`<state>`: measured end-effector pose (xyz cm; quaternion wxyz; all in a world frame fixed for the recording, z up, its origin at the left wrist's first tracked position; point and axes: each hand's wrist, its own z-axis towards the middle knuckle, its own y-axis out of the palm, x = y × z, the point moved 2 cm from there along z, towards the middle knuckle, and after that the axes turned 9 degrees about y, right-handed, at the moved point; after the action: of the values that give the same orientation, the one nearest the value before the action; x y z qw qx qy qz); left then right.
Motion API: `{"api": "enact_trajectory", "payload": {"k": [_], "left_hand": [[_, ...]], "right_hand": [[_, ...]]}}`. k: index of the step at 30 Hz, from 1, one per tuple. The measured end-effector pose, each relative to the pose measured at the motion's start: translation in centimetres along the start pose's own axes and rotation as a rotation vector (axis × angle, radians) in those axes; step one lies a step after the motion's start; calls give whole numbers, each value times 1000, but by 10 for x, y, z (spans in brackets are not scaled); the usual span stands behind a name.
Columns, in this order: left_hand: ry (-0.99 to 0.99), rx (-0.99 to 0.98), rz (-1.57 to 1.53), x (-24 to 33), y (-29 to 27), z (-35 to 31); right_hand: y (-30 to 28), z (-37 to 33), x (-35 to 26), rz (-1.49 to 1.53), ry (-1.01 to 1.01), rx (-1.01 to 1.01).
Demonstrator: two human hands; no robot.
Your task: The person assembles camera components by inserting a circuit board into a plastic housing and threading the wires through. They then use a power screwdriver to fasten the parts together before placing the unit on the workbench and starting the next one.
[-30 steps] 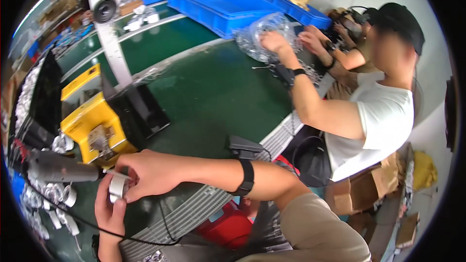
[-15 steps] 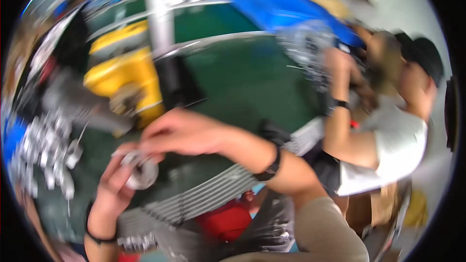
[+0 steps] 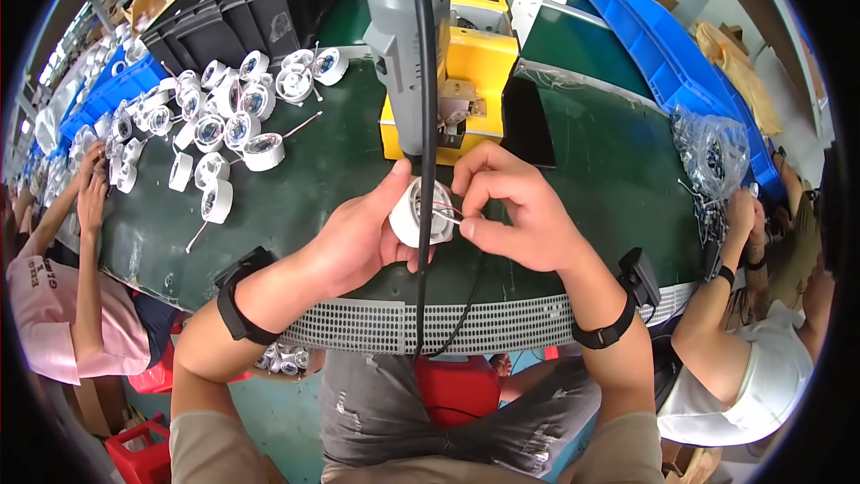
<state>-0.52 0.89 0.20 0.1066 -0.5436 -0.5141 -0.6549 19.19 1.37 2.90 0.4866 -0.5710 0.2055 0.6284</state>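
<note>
My left hand (image 3: pixel 352 239) is closed round a white round lamp housing (image 3: pixel 407 219), holding it tilted above the green tabletop, its open side toward my right hand. With thumb and fingertips my right hand (image 3: pixel 524 220) pinches thin red and white wires (image 3: pixel 448 210) that come out of the housing. A black cable (image 3: pixel 427 116) hangs in front and hides part of the housing. Just beyond my hands is a grey power tool (image 3: pixel 400 58), in front of a yellow machine (image 3: pixel 479 63) with a metal fixture (image 3: pixel 461 106).
Several white round lamp units (image 3: pixel 242 128) with wire leads lie at the left, before a black crate (image 3: pixel 255 13). Blue bins (image 3: pixel 636 31) and bagged parts (image 3: pixel 717 157) stand at the right. A perforated grey strip (image 3: pixel 349 323) edges the table. Co-workers' arms (image 3: pixel 88 255) reach in at both sides.
The view has swung left and steadied, so my hands now appear nearer the middle. My right hand has drawn back from over the housing's top to its right side, with wires in its fingers.
</note>
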Motion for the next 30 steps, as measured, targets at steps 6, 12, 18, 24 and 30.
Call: {"api": "enact_trajectory", "payload": {"k": [6,12,18,24,30], "left_hand": [[7,-19,-87,5,5,0],[181,-105,-117,11,5,-1],[438,-207,-103,4,7,-4],[642,-206,248,7,2,0],[675,-169,119,10,8,-4]], "right_hand": [[5,1,2,-118,86,161],[9,-1,-13,-189,-90,146],[9,-3,-2,-67,5,165],[10,0,-23,149,348,208],[-13,-5,-29,-71,3,67]]}}
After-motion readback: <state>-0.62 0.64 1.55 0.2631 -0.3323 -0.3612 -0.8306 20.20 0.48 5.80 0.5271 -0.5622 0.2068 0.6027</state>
